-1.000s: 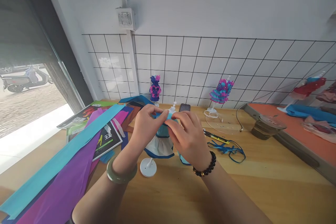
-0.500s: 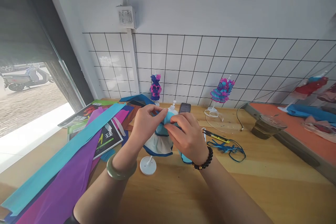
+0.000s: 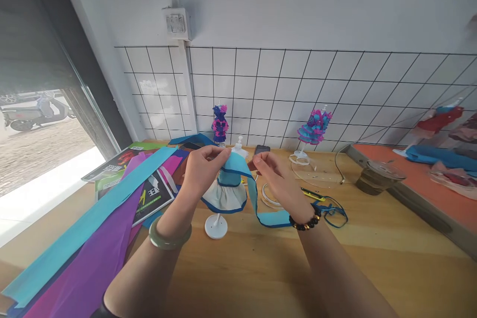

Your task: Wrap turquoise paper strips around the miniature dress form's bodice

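A small white dress form [image 3: 240,145] stands on a round white base [image 3: 216,226], wearing a light blue bodice and a cream skirt [image 3: 223,198] trimmed in dark blue. At the upper bodice, my left hand [image 3: 203,169] pinches the end of a light blue fabric strip [image 3: 238,163] with dark blue edges. The strip arches over the bodice, drops to the right and runs along the table beneath my right wrist. My right hand [image 3: 276,176] is beside the strip, thumb and fingers curled together. Whether its fingertips hold anything is hidden.
Left lie purple fabric [image 3: 100,253], a long light blue fabric piece [image 3: 93,218] and printed booklets [image 3: 152,194]. Behind stand two dressed forms, one purple-pink [image 3: 220,126], one blue-pink [image 3: 315,126]. Right are a yellow cutter [image 3: 313,195], blue scraps [image 3: 335,211] and a plastic cup [image 3: 378,179].
My right hand has moved right, away from the bodice, and the strip now shows as a loose arch. My left hand stays near the bodice; the form has shifted slightly.
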A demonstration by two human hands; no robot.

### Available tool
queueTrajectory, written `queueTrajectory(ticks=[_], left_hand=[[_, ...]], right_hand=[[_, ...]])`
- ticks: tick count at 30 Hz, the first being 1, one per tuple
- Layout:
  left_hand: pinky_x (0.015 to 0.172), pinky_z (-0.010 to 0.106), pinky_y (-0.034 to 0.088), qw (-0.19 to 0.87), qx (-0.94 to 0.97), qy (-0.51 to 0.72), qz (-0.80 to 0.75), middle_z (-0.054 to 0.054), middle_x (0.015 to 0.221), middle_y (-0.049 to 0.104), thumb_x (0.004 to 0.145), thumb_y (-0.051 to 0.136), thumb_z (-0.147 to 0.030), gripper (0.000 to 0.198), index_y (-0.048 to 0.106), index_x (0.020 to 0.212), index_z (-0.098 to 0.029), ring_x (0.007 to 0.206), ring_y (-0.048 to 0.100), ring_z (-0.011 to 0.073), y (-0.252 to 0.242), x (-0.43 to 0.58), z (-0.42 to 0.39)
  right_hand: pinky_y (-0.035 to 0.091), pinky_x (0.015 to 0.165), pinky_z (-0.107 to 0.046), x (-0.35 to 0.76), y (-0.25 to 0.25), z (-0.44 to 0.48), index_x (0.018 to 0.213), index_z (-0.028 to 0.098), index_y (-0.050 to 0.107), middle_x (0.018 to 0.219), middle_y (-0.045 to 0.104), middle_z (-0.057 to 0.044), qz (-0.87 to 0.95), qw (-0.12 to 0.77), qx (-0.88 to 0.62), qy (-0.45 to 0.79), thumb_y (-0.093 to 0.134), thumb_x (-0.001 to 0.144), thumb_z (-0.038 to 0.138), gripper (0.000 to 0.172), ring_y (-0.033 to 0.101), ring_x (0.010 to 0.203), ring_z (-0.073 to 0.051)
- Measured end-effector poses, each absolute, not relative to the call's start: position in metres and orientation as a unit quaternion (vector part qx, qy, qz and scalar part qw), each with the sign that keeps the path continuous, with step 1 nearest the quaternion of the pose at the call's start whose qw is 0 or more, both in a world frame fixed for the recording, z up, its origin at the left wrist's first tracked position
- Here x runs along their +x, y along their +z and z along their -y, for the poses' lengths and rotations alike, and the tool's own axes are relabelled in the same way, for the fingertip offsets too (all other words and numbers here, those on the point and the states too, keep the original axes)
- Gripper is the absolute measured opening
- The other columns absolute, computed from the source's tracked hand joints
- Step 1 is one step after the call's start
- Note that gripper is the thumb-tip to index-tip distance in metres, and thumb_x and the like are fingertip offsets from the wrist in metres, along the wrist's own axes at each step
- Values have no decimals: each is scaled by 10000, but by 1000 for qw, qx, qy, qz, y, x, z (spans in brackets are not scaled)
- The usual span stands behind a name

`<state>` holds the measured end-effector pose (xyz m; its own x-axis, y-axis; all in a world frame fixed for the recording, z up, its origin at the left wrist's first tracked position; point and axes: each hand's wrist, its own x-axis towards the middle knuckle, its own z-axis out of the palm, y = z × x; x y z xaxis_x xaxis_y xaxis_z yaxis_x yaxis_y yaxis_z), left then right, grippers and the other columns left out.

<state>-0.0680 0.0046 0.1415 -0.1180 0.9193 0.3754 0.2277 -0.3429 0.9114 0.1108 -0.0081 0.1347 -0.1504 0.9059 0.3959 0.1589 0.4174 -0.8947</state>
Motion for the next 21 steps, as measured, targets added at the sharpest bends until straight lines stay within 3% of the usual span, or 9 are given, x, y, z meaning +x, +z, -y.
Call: queueTrajectory(ticks=[4, 11, 15, 21], left_hand=[[645, 264, 470, 333, 577, 573, -478, 36, 750, 695, 727, 666, -460, 305, 711, 752, -160, 730, 603, 171, 143, -65, -5], [641, 277, 476, 342, 596, 542, -484, 49, 779, 693, 737, 658, -479, 317, 711, 765, -168, 741, 601, 182, 142, -63, -5], [653, 276, 477, 307, 626, 544, -467, 50, 849, 687, 761, 643, -466, 288, 713, 781, -187, 766, 603, 179, 140, -62, -3], [752, 289, 477, 239, 675, 538, -445, 45, 865, 672, 796, 629, -392, 213, 701, 753, -196, 853, 610, 186, 144, -58, 5]], right_hand=[[422, 667, -257, 111, 132, 3, 784, 180, 544, 742, 526, 0, 672, 459, -414, 409, 510, 849, 556, 383, 490, 702, -125], [294, 502, -224, 117, 137, 7, 709, 169, 575, 637, 441, 28, 659, 458, -414, 429, 547, 809, 595, 438, 374, 579, -89], [224, 454, -230, 118, 142, 12, 652, 175, 533, 589, 375, 38, 653, 454, -445, 412, 584, 755, 631, 470, 311, 538, -87], [242, 451, -229, 119, 151, 19, 604, 175, 498, 572, 391, 34, 646, 455, -495, 363, 629, 692, 645, 496, 308, 522, -84]])
